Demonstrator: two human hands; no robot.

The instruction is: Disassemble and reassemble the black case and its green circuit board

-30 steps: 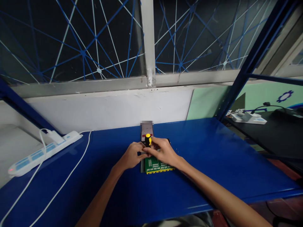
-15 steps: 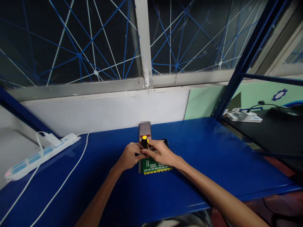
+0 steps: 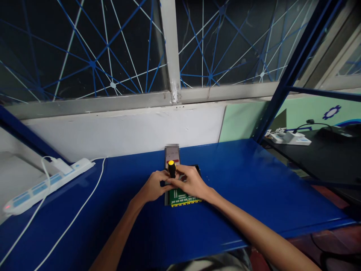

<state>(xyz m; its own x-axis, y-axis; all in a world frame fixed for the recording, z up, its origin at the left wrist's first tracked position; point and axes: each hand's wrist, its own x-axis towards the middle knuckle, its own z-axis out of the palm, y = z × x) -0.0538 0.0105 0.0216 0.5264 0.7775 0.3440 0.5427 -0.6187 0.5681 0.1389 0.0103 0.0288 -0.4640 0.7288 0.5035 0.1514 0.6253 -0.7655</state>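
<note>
A green circuit board (image 3: 183, 197) with a yellow-marked front edge lies on the blue table (image 3: 254, 188). My right hand (image 3: 191, 182) is closed round a small screwdriver with a yellow-capped black handle (image 3: 171, 166), held upright over the board's far left part. My left hand (image 3: 153, 186) rests at the board's left edge, fingers curled and pinched at the screwdriver's lower shaft. The tip is hidden by my fingers. A phone (image 3: 172, 154) lies just behind the hands.
A white power strip (image 3: 42, 185) with a plugged-in white cable (image 3: 70, 222) lies at the table's left. A white wall and window frame stand behind. A blue upright (image 3: 284, 79) borders a black table at the right with another power strip (image 3: 290, 138).
The hands and the screwdriver stay in the same hold over the board. Only the camera view has shifted slightly.
</note>
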